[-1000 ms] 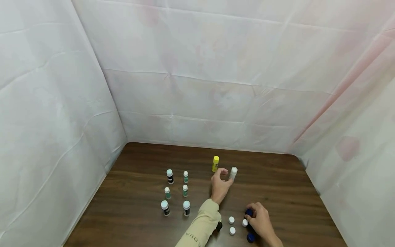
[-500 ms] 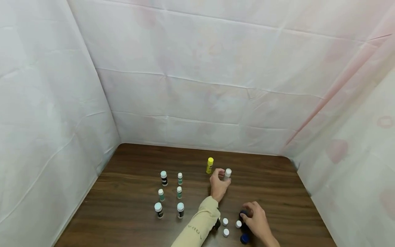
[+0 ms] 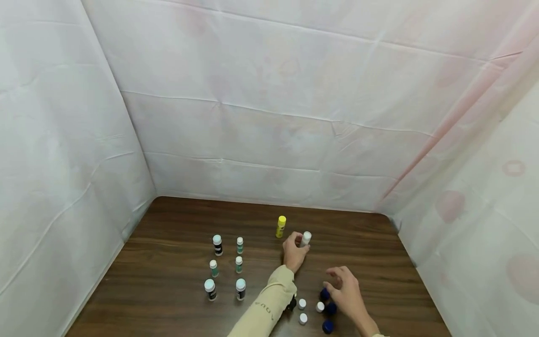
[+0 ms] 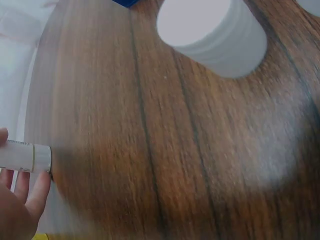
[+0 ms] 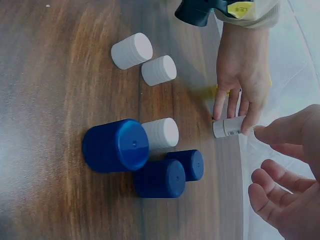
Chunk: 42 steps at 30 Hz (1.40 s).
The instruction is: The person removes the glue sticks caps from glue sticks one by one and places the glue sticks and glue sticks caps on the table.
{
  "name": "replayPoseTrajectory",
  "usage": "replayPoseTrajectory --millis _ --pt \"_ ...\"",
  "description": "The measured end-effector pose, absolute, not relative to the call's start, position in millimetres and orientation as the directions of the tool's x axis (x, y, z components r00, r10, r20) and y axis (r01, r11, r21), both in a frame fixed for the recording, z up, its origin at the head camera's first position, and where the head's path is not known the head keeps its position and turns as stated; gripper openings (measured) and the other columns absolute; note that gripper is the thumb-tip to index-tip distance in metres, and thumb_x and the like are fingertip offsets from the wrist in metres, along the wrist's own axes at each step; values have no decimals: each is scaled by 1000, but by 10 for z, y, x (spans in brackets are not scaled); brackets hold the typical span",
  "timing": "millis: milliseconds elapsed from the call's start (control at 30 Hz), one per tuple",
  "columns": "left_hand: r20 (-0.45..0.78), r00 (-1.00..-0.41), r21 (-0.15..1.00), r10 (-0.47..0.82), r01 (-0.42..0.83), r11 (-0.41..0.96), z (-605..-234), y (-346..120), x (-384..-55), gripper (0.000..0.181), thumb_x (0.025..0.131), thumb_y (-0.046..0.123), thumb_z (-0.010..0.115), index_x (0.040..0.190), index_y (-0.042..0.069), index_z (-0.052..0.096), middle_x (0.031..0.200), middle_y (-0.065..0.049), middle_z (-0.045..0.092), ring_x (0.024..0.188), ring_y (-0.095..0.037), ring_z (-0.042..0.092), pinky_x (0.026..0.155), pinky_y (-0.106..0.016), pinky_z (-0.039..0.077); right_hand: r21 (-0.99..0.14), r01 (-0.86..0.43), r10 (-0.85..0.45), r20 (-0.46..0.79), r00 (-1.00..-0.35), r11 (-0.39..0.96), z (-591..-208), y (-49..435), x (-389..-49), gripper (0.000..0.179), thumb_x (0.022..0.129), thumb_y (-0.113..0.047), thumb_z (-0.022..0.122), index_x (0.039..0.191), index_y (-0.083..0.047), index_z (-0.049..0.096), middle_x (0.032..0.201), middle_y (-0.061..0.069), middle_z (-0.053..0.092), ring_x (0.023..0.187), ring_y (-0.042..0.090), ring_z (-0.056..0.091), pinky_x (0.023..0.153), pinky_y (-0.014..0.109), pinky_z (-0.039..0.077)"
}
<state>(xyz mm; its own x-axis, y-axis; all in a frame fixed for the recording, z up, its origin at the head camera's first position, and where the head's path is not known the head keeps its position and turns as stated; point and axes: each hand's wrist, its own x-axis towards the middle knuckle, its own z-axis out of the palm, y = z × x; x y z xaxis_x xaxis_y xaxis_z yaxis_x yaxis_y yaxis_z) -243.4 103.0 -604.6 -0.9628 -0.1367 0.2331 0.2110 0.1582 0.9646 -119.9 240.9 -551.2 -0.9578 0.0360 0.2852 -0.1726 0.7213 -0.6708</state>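
My left hand [image 3: 295, 252] holds an upright white tube [image 3: 305, 239] near the back of the table, thumb on one side and fingers on the other. A yellow glue stick [image 3: 280, 227] stands just left of it. My right hand [image 3: 347, 291] hovers over the front right, fingers loosely bent and holding nothing. Below and beside it stand several blue cylinders, among them one blue cylinder [image 5: 116, 145] large in the right wrist view. Close by are three small white cylinders, one of them this white cylinder [image 5: 132, 51]. Part of the white tube is hidden by my left fingers.
On the left side of the dark wooden table [image 3: 168, 262] stand several small white-capped bottles in two columns, such as a black-labelled bottle [image 3: 240, 289] and a green-labelled bottle [image 3: 239, 264]. Pale curtains [image 3: 269, 140] close off the back and sides.
My right hand has let go of a blue cylinder and lifted off it. My left fingers have closed round the white tube. The head view has shifted slightly right.
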Motion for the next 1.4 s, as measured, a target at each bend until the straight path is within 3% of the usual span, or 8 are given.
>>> replayPoseTrajectory --millis 200,400,667,867,1033,1200,1400 --pt "249 -962 961 -115 231 151 -5979 995 -2421 28 67 -4 78 90 4 64 88 -8 66 84 -27 61 77 -45 50 -664 -197 44 329 -943 722 -5475 2401 -1238 32 65 6 80 90 -11 68 84 1 57 67 20 53 59 31 50" --pt "311 -945 944 -101 295 150 -5865 992 -2391 27 68 -3 77 91 6 65 88 -6 65 83 -26 61 77 -44 50 -661 -210 45 346 -937 720 -5420 2415 -1261 31 66 5 79 91 -9 68 86 2 59 69 22 56 59 27 50" --pt "377 -919 919 -113 356 169 -5718 995 -2304 29 66 -3 76 91 8 65 88 -4 64 81 -22 60 76 -42 50 -707 -219 51 340 -939 673 -5343 2421 -1293 30 69 7 77 94 -5 67 91 13 62 71 22 60 59 28 54" --pt "412 -905 902 -107 388 189 -5680 983 -2255 31 64 -1 75 90 12 66 86 -1 63 81 -16 59 75 -34 49 -716 -258 47 375 -926 648 -5282 2406 -1310 30 69 9 76 94 -3 67 91 13 62 71 24 61 59 32 55" --pt "431 -898 890 -86 407 206 -5631 935 -2192 32 63 0 74 90 15 66 86 1 62 80 -14 58 75 -40 49 -706 -286 44 409 -912 648 -5212 2400 -1330 30 69 10 76 94 -3 67 91 13 62 71 22 61 58 30 54" --pt "425 -903 884 -61 399 242 -5584 882 -2097 33 63 2 75 91 17 66 87 5 61 82 -13 58 76 -35 47 -702 -308 47 437 -898 643 -5144 2390 -1334 30 69 10 77 93 -5 67 91 13 62 70 22 61 57 28 54" --pt "437 -897 877 -63 409 253 -5553 832 -1993 33 61 0 74 90 15 67 87 4 61 82 -20 59 77 -42 47 -692 -345 41 475 -879 634 -5066 2355 -1323 30 68 10 77 93 -4 67 90 14 62 69 21 61 56 25 53"
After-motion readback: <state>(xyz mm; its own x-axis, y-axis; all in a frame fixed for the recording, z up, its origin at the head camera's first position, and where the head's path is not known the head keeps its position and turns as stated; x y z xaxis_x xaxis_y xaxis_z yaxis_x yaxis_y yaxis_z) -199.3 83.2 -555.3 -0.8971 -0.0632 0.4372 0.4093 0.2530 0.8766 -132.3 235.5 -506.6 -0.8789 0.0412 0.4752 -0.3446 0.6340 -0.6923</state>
